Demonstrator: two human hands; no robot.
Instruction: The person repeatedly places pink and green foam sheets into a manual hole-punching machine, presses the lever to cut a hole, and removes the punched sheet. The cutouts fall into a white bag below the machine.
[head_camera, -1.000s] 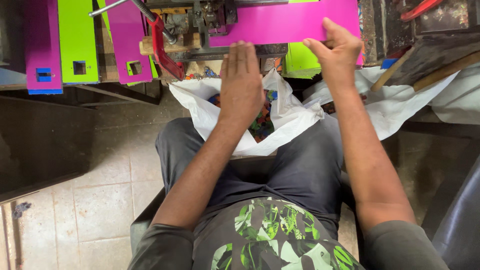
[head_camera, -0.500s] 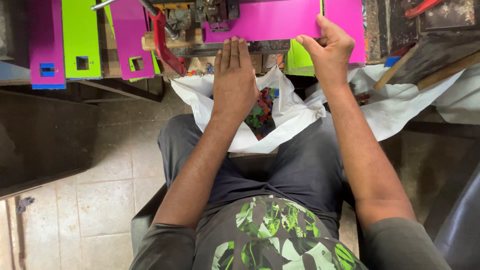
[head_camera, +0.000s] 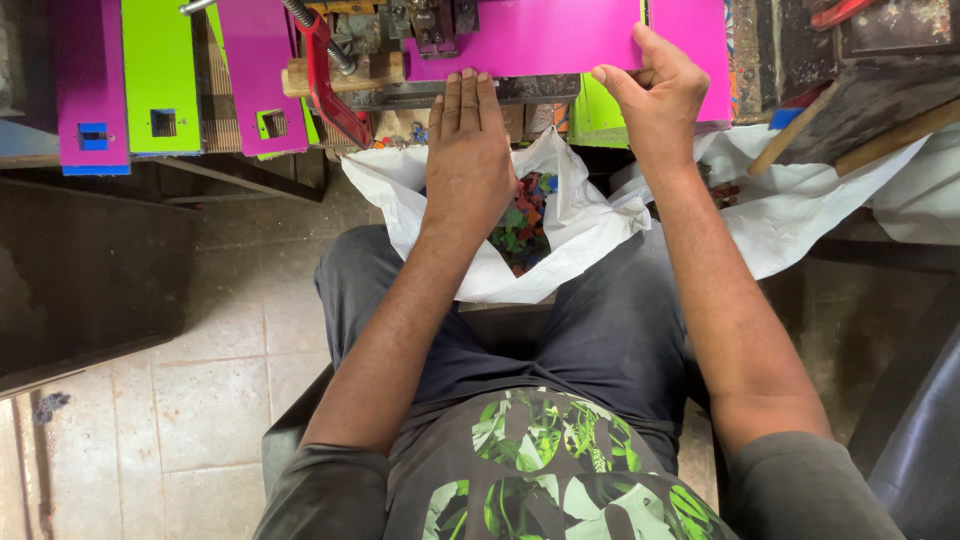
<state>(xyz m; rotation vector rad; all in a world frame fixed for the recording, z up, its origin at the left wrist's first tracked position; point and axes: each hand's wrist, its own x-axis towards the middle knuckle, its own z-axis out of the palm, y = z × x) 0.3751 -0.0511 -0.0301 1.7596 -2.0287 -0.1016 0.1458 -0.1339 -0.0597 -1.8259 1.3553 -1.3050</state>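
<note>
Since the earlier pictures we see the left hand (head_camera: 468, 150) slid forward, its fingertips now reaching the lower edge of the magenta card sheet (head_camera: 540, 35), while the right hand (head_camera: 655, 95) has stayed gripping that sheet. Going from the left, we find a magenta card strip (head_camera: 90, 80) with a small blue-edged square hole, then a lime green card strip (head_camera: 160, 70) with its own square cut-out, then another magenta strip (head_camera: 255, 75), all hanging side by side over the bench edge. Just to their right a red-handled clamp (head_camera: 325, 80) slants down beside a wooden block (head_camera: 340, 72) and the dark metal punching tool (head_camera: 430, 20). Our left hand lies flat and open, fingers together and straight, palm down over the metal bar (head_camera: 530, 92) under the sheet; it grips nothing. Below it a white plastic bag (head_camera: 580, 225) rests open on the lap, with small coloured paper offcuts (head_camera: 520, 220) inside. Our right hand is closed on the magenta sheet, thumb beneath the near edge and fingers curled over the top, holding it flat at the tool. A green sheet (head_camera: 600, 115) shows under it, and more white plastic (head_camera: 800, 200) spreads to the right beside a wooden stick (head_camera: 800, 135).
</note>
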